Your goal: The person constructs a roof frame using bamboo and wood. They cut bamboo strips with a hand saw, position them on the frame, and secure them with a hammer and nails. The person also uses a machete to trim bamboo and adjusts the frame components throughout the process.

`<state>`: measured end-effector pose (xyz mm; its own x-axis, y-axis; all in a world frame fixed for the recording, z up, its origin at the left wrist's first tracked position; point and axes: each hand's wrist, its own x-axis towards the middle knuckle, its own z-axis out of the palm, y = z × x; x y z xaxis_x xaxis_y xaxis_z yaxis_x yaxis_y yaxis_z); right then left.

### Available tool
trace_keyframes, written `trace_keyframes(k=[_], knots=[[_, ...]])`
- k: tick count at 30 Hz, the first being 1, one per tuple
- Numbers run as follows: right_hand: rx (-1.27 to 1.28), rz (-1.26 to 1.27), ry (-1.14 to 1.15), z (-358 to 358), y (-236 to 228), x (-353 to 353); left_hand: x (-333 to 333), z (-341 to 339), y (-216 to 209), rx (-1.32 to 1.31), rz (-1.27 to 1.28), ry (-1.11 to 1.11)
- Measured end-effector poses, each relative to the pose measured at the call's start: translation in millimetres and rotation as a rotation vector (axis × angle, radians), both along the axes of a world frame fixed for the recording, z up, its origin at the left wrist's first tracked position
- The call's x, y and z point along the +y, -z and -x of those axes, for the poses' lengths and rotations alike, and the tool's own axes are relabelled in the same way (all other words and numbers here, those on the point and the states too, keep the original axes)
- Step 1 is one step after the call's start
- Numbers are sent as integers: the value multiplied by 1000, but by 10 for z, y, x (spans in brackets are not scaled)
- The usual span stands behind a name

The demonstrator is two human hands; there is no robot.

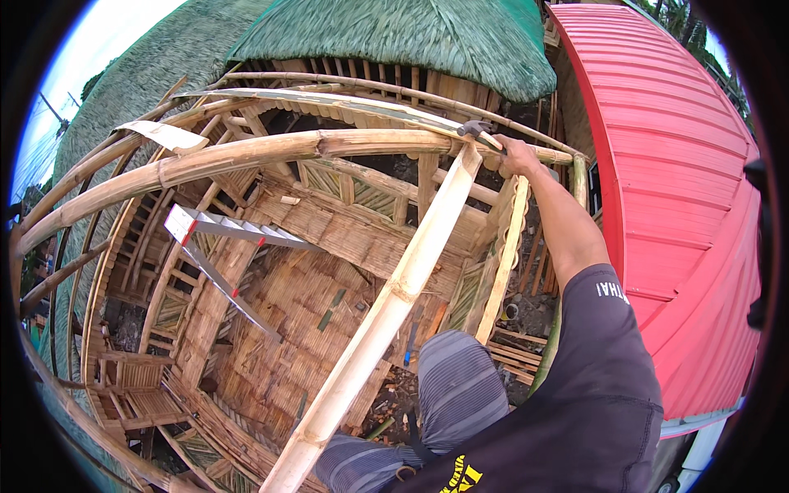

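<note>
My right hand (516,156) is closed around the handle of a claw hammer (475,128), my arm stretched out ahead. The dark hammer head is at the far end of a pale split bamboo length (404,283), and I cannot tell whether they touch. That length slants from the bottom edge, beside my legs, up to the thick round bamboo beam (238,152) that curves across the frame. A thin flat strip (353,103) runs along behind the beam and ends near the hammer head. My left hand is out of sight.
Far below, an aluminium stepladder (218,226) stands on the bamboo slat floor (296,316), with bamboo benches around it. A red corrugated metal roof (674,181) rises close on my right. Thatched roofs (411,45) lie ahead and left. A loose bamboo piece (168,135) rests on the left poles.
</note>
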<state>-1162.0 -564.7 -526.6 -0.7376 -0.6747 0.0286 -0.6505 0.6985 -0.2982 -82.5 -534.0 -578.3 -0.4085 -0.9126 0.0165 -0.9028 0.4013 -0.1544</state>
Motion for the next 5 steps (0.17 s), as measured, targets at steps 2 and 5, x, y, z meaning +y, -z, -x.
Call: trace_keyframes(k=[2,5], knots=[[134,-17,-57,-121,-144,6,33,-27,-3,97,-42,3],[367,49,-32,-517,-322,22,25,-78,14,87,-122,-57]])
